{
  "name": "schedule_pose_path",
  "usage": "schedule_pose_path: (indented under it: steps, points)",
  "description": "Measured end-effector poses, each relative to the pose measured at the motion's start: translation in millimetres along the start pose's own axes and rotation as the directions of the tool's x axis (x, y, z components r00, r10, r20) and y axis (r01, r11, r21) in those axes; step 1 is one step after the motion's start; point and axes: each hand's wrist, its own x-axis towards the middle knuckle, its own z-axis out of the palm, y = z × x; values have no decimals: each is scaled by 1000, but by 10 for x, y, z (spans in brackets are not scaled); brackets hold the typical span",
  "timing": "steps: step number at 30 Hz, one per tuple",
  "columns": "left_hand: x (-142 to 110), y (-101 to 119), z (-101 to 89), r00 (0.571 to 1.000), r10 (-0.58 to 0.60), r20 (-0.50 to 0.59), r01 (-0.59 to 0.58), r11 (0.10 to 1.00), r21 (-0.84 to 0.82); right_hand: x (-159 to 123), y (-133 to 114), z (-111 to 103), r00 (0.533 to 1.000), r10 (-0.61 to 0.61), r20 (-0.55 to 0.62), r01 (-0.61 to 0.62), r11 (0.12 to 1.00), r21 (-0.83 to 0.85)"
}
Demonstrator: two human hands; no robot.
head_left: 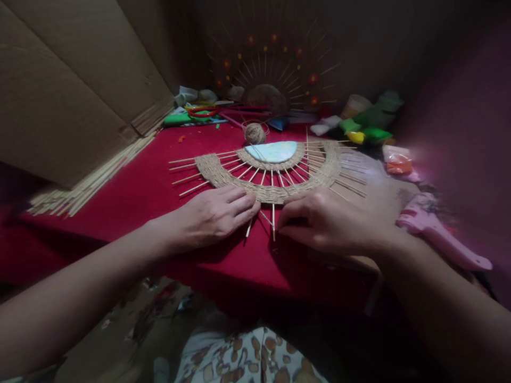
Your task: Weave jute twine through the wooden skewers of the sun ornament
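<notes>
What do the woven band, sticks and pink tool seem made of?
Woven band: matte plant-fibre twine, likely jute; brown, rope-like rows.
Sticks: unpainted wood or bamboo; pale, straight, thin.
Pink tool: probably smooth plastic, going by its even colour and soft sheen.

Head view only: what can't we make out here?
All head view:
- Left hand: thumb and underside, hidden by its back.
- Right hand: its grip, too dark and blurred to read.
- Woven band: parts of its outer edge, behind both hands.
- Patterned cloth: lower part, cut off by the bottom edge.
- Floor scraps: too dark and blurred to identify.
</notes>
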Motion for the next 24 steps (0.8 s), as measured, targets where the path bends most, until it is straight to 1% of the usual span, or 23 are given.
schedule_pose_path:
  steps: [3, 5, 8, 12, 15, 17, 19, 21, 22, 24]
  points:
    - [7, 9, 8, 999, 13, -34, -13, 1000, 22, -19, -75, 27, 998, 2, 61, -2, 1000, -5]
    - [21, 14, -4, 1000, -2, -23, 3, 1000, 22, -21, -102, 53, 996, 9, 84, -7, 1000, -26]
    - [32, 19, -21, 1000, -23, 3, 23, 1000, -6, -27, -92, 90, 996, -15, 90, 18, 999, -34]
    - [14, 23, -4, 998, 9, -64, -11, 999, -32, -43, -58, 118, 989, -65, 129, 73, 996, -58]
    - [1, 24, 17, 998, -3, -61, -1, 998, -60, -68, -63, 99, 988, -51, 146, 70, 989, -132]
    - [2, 24, 20, 999, -24, -24, 22, 997, -81, -89, -65, 63, 992, -42, 118, 61, 985, -161]
    - [9, 25, 14, 999, -35, 5, 36, 995, -89, -102, -50, 12, 997, -65, 50, 72, 986, -152]
    - [14, 28, 4, 999, -38, 17, 39, 995, -93, -95, -14, -45, 998, -57, -16, 53, 986, -158]
    - [15, 30, -2, 999, -38, 15, 39, 995, -91, -82, 13, -71, 998, -32, -44, 24, 985, -171]
    - [14, 32, -10, 999, -33, 4, 34, 997, -71, -42, 83, -112, 993, 71, -91, -88, 975, -203]
